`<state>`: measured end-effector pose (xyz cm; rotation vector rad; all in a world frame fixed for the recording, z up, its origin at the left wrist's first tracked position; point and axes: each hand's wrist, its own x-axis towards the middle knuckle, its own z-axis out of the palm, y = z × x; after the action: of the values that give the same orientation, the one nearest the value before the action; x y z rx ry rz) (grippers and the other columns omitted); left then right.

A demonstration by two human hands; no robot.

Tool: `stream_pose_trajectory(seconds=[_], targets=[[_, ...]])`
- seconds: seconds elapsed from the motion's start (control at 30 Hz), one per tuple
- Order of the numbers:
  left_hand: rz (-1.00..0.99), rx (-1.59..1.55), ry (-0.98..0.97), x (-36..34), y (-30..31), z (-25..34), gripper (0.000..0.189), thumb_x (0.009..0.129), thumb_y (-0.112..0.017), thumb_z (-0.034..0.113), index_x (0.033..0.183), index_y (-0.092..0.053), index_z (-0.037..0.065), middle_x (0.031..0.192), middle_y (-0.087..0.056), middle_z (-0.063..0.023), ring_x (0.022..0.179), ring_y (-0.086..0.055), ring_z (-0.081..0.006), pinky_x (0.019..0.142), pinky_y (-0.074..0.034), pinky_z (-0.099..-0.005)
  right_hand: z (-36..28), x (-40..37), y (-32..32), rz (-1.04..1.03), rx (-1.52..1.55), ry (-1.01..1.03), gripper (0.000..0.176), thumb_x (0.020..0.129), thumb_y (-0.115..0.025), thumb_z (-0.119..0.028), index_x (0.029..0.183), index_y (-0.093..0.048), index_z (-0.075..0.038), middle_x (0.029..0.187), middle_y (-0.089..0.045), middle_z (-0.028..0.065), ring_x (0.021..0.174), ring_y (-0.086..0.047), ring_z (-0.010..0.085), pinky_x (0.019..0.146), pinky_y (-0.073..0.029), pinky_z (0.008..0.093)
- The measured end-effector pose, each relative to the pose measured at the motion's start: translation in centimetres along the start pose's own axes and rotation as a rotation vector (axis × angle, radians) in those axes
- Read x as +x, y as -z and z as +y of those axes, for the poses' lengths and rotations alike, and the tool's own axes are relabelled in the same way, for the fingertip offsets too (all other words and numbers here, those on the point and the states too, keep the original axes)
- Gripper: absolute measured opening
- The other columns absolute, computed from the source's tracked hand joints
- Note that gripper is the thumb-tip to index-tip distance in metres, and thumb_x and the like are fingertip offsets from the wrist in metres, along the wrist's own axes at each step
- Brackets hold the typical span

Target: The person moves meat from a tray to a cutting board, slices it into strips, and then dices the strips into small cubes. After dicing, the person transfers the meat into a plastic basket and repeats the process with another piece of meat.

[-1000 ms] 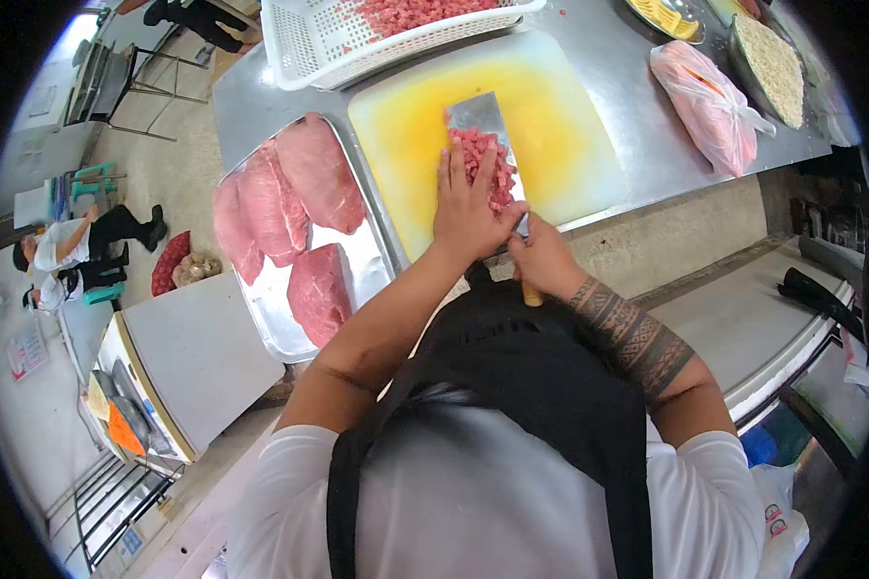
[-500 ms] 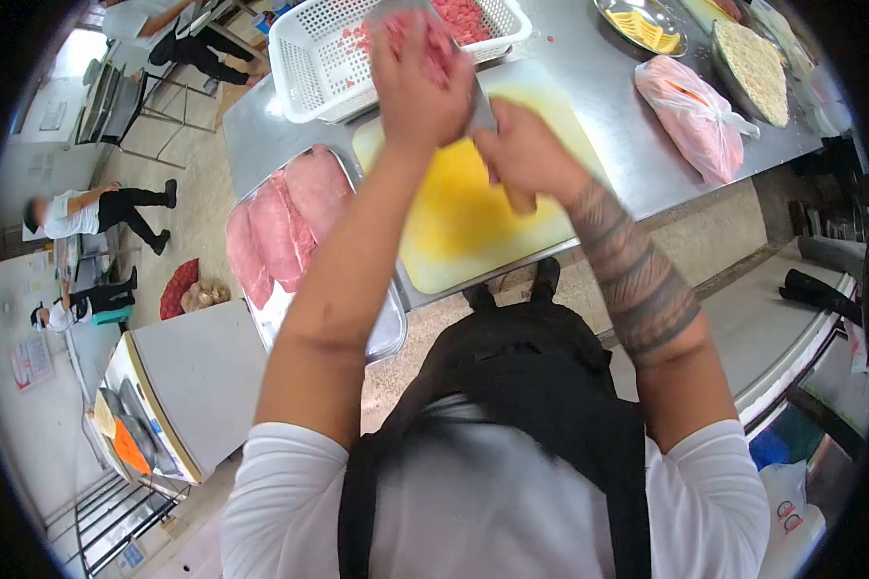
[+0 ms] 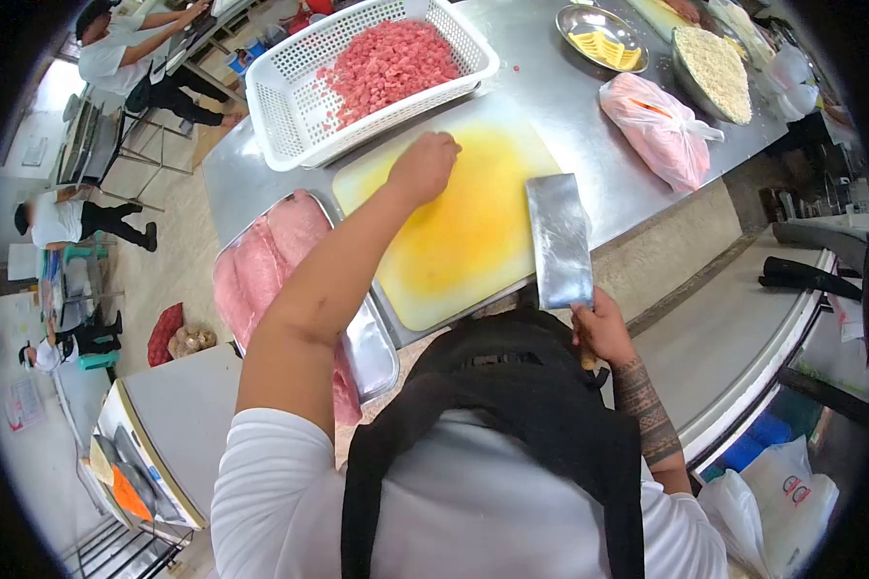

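Observation:
My left hand point(image 3: 425, 169) is over the upper part of the yellow-stained cutting board point(image 3: 454, 261), its fingers curled together; anything between them is too small to tell. Wrapped round the handle of a cleaver point(image 3: 560, 241) is my right hand point(image 3: 603, 328), low at the board's right; the broad blade points up and overlaps the board's right edge. Diced pink meat point(image 3: 386, 72) lies in a white perforated basket point(image 3: 275, 145) beyond the board. Large slabs of meat point(image 3: 270, 246) rest in a metal tray point(image 3: 378, 362) on the left, partly hidden by my left forearm.
On the steel table point(image 3: 521, 92) are a bowl of yellow slices point(image 3: 603, 48), a tied bag of pink contents point(image 3: 657, 130) and a bowl of pale crumbs point(image 3: 714, 72). Several people are at the far left. A white-topped cabinet point(image 3: 174, 405) stands at the lower left.
My left hand has come back from the basket to the board. My right hand has moved down and right with the cleaver. Meat that was by the blade and left hand is no longer there.

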<state>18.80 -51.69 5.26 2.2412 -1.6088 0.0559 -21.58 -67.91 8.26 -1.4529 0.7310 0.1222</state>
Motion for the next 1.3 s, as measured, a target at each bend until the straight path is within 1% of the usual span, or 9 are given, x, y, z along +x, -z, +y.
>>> stream_pose_trajectory(seconds=[0.3, 0.7, 0.83, 0.9, 1.0, 1.07, 1.13, 1.23, 1.3], targets=[[-0.183, 0.049, 0.329, 0.8, -1.4, 1.6, 0.018, 0.095, -0.054, 0.005, 0.104, -0.068, 0.002, 0.105, -0.065, -0.0207, 0.105, -0.065, -0.0382, 0.093, -0.055, -0.0492, -2.8, 0.8, 2.3, 0.116, -0.386, 0.034, 0.03, 0.104, -0.06, -0.014, 0.13, -0.06, 0.002, 0.077, -0.064, 0.0083, 0.057, -0.064, 0.0162, 0.055, -0.055, 0.0338], [-0.192, -0.053, 0.388, 2.9, 1.2, 0.5, 0.012, 0.088, -0.056, 0.003, 0.097, -0.065, 0.002, 0.103, -0.066, -0.0221, 0.102, -0.065, -0.043, 0.09, -0.052, -0.0526, -7.6, 7.4, 8.5, -0.109, -0.52, 0.01, 0.027, 0.104, -0.06, -0.017, 0.116, -0.057, 0.006, 0.076, -0.065, 0.0125, 0.058, -0.067, 0.0203, 0.056, -0.055, 0.0379], [0.241, -0.096, 0.524, 8.9, 9.1, 3.7, 0.032, 0.082, -0.06, -0.001, 0.11, -0.074, 0.005, 0.114, -0.07, -0.0226, 0.114, -0.066, -0.04, 0.103, -0.051, -0.0474, -8.1, 9.5, 11.4, -0.212, -0.578, 0.02, 0.029, 0.104, -0.061, -0.021, 0.113, -0.056, 0.006, 0.077, -0.066, 0.0142, 0.059, -0.067, 0.0217, 0.059, -0.055, 0.0395], [0.348, 0.039, 0.609, 10.9, 10.9, 0.8, 0.04, 0.079, -0.062, -0.003, 0.116, -0.076, 0.006, 0.124, -0.07, -0.0222, 0.121, -0.065, -0.0385, 0.109, -0.049, -0.0453, -8.0, 10.5, 12.3, -0.268, -0.539, 0.014, 0.031, 0.104, -0.062, -0.023, 0.112, -0.056, 0.006, 0.076, -0.065, 0.0144, 0.06, -0.066, 0.022, 0.06, -0.055, 0.0398], [0.382, 0.098, 0.465, 15.5, 8.5, 0.1, 0.04, 0.082, -0.06, 0.001, 0.119, -0.076, 0.005, 0.13, -0.069, -0.0228, 0.124, -0.064, -0.0384, 0.111, -0.048, -0.0445, -8.6, 12.1, 13.1, -0.31, -0.533, 0.0, 0.031, 0.103, -0.063, -0.023, 0.109, -0.055, 0.007, 0.077, -0.065, 0.0155, 0.063, -0.067, 0.022, 0.061, -0.054, 0.0401], [0.194, -0.13, 0.497, 19.8, 4.6, 4.2, 0.037, 0.087, -0.058, 0.008, 0.119, -0.075, 0.004, 0.128, -0.069, -0.0242, 0.123, -0.064, -0.0398, 0.11, -0.049, -0.0445, -8.8, 12.7, 13.4, -0.326, -0.535, -0.003, 0.031, 0.103, -0.063, -0.022, 0.108, -0.056, 0.007, 0.079, -0.066, 0.0174, 0.065, -0.068, 0.0244, 0.063, -0.055, 0.0415], [0.091, -0.158, 0.311, 23.1, -2.3, 4.0, 0.032, 0.088, -0.061, 0.01, 0.116, -0.074, 0.002, 0.12, -0.069, -0.0211, 0.114, -0.066, -0.0385, 0.103, -0.052, -0.047, -9.4, 13.3, 13.4, -0.323, -0.556, -0.003, 0.03, 0.102, -0.063, -0.022, 0.108, -0.057, 0.007, 0.082, -0.069, 0.0206, 0.068, -0.07, 0.0289, 0.066, -0.055, 0.0437], [-0.14, 0.12, 0.48, 27.5, -7.5, 3.4, 0.028, 0.092, -0.057, 0.009, 0.115, -0.072, 0.001, 0.123, -0.064, -0.0253, 0.112, -0.066, -0.0417, 0.1, -0.055, -0.0489, -7.7, 14.5, 13.3, -0.312, -0.632, 0.192, 0.032, 0.1, -0.064, -0.022, 0.111, -0.059, 0.008, 0.087, -0.071, 0.0288, 0.079, -0.071, 0.043, 0.076, -0.055, 0.0495], [-0.111, 0.117, 0.649, 28.3, -11.3, 1.2, 0.03, 0.097, -0.052, 0.009, 0.117, -0.072, 0.001, 0.126, -0.063, -0.0255, 0.116, -0.066, -0.041, 0.101, -0.055, -0.0488, -7.5, 14.5, 13.3, -0.314, -0.632, 0.14, 0.031, 0.101, -0.064, -0.021, 0.111, -0.059, 0.008, 0.084, -0.071, 0.026, 0.075, -0.072, 0.0389, 0.073, -0.056, 0.0485]])
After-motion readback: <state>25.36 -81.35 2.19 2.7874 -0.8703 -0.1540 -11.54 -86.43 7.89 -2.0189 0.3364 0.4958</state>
